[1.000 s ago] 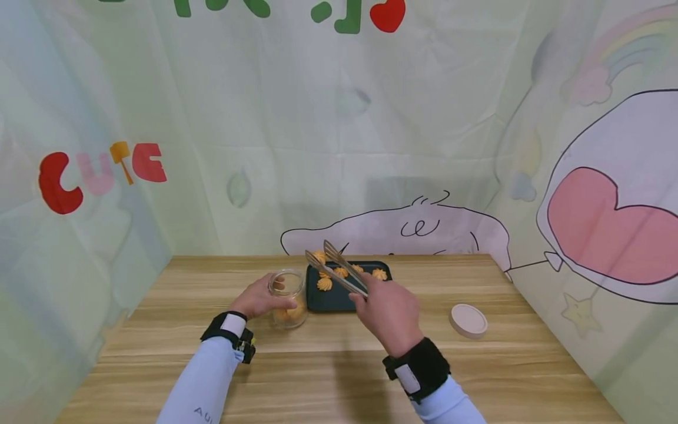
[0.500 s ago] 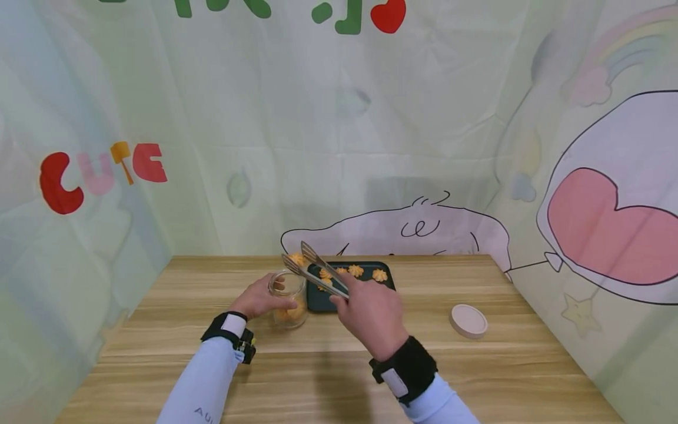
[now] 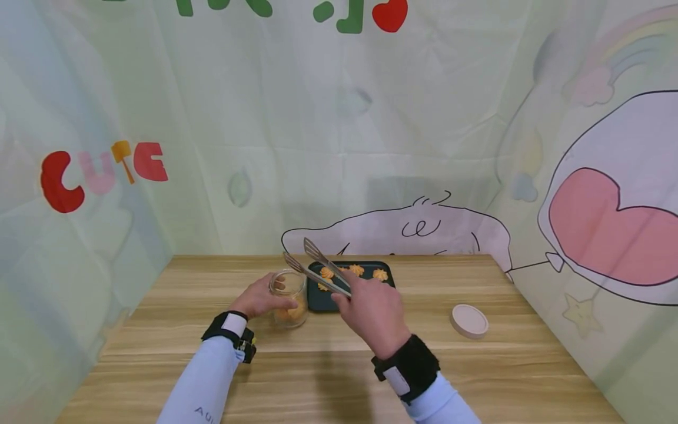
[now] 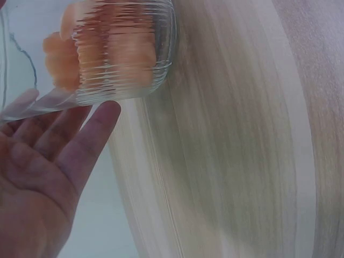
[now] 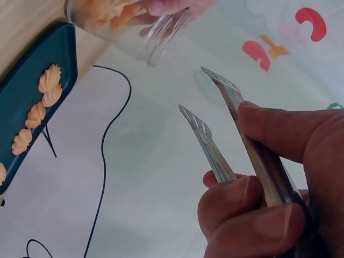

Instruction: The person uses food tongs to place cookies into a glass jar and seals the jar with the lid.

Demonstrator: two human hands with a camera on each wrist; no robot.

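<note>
Clear round glass jar (image 3: 298,297): upright on the pale wood-grain table (image 3: 508,377), mouth uncovered, with ridged golden-orange cookies (image 4: 107,48) piled in its lower part.
Left hand (image 3: 263,299): curls round the jar's side, thumb across the front and fingers behind; likely a steadying grip, since a light glass vessel could slide or tip if nudged.
Slim metal tongs (image 5: 260,156): slotted tips spread, nothing between them; in the head view they appear above and slightly beyond the jar's mouth, their exact height hard to judge.
Right hand (image 3: 373,312): grasps the tongs, thumb on one arm and fingers against the other, a hold that seems suited to squeezing the tips together.
Dark teal rectangular tray (image 3: 323,301): just right of the jar, presumably to keep the reach short; several piped cookies (image 3: 380,275) sit mostly toward its far side.
Pale pink round lid (image 3: 469,321): lies on the table, well right of the tray, a spot that apparently keeps it out of the way.
</note>
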